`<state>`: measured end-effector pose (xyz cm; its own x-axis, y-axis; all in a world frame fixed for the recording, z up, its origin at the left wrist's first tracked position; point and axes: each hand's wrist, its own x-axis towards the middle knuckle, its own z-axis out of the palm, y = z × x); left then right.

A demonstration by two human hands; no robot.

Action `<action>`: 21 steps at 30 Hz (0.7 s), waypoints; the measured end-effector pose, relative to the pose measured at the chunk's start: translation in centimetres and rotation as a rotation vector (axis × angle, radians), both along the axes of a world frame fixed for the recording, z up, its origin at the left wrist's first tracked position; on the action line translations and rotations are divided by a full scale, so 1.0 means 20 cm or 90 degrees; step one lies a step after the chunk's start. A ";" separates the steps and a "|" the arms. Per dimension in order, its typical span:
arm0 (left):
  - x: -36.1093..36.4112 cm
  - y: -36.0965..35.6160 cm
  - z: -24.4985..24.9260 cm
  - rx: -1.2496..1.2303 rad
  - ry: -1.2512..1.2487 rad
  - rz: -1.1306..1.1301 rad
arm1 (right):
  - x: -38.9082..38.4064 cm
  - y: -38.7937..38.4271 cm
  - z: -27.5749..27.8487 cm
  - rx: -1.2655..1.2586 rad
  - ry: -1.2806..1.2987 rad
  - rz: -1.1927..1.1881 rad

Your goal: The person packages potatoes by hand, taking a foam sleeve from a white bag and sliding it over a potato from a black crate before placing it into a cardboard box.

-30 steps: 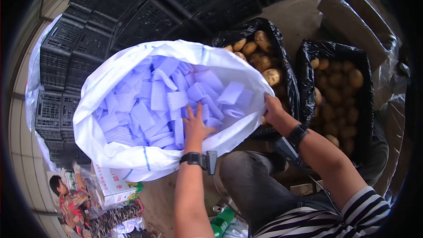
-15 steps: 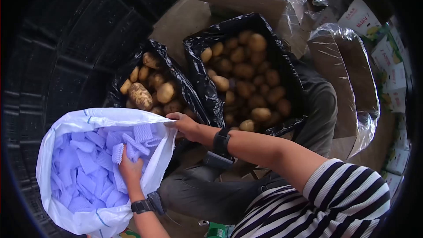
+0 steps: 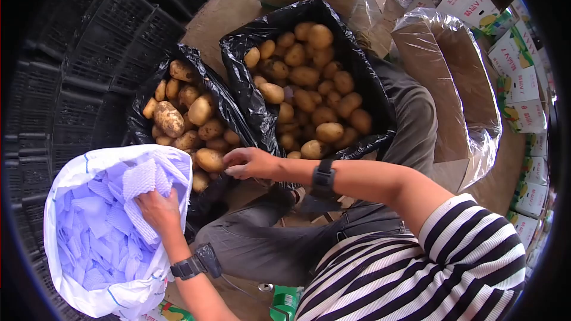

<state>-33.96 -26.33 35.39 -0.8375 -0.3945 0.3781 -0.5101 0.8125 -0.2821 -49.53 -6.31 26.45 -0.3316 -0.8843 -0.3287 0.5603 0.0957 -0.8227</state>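
"Potatoes (image 3: 304, 76) are filling two black bags (image 3: 237, 68), aren't they?"

"Yes. One wider bag is standing to the right, and a narrower bag (image 3: 231, 102) is sitting beside it. Near its close end a white sack (image 3: 52, 220) is holding loose foam sleeves (image 3: 95, 232)."

"How is each grip looking?"

"At the narrower bag, the right hand (image 3: 239, 163) is curling its fingers by one potato (image 3: 209, 159); I'm not managing to tell whether they're clasping it. Over the sack's mouth, the left hand (image 3: 159, 209) is pinching a foam sleeve (image 3: 140, 179)."

"What is making for good handling?"

"I'm guessing that cupping the potato around its broad middle is working best, as fingertips alone are risking a slip. With the foam, light pinching is probably sparing it from flattening."
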 end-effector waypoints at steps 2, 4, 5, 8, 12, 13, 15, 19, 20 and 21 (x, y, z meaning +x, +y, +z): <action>-0.02 0.03 -0.01 0.044 0.018 0.054 | -0.02 0.13 -0.02 0.035 0.091 0.021; 0.03 -0.05 -0.04 0.082 0.046 0.090 | -0.01 0.23 -0.04 0.054 0.090 0.022; 0.03 -0.05 -0.03 0.145 0.082 0.075 | -0.01 0.25 -0.01 0.042 0.169 0.020; 0.07 -0.14 -0.11 0.179 0.018 0.238 | -0.01 0.18 0.05 0.009 0.148 0.028; 0.08 -0.12 0.08 0.448 0.109 0.186 | 0.03 0.00 0.20 -0.020 0.264 0.007; 0.08 -0.12 0.15 0.510 0.129 0.142 | 0.03 -0.06 0.19 -0.043 0.268 0.024; 0.13 -0.17 0.24 0.504 0.087 0.142 | 0.04 -0.21 0.17 -0.073 0.407 -0.023; 0.34 -0.28 0.49 0.467 0.086 0.146 | 0.11 -0.56 0.26 -0.130 0.477 -0.074; 0.38 -0.31 0.57 0.583 0.086 0.186 | 0.12 -0.64 0.26 -0.133 0.420 -0.066; 0.42 -0.35 0.66 0.659 0.078 0.317 | 0.15 -0.70 0.27 -0.142 0.420 -0.059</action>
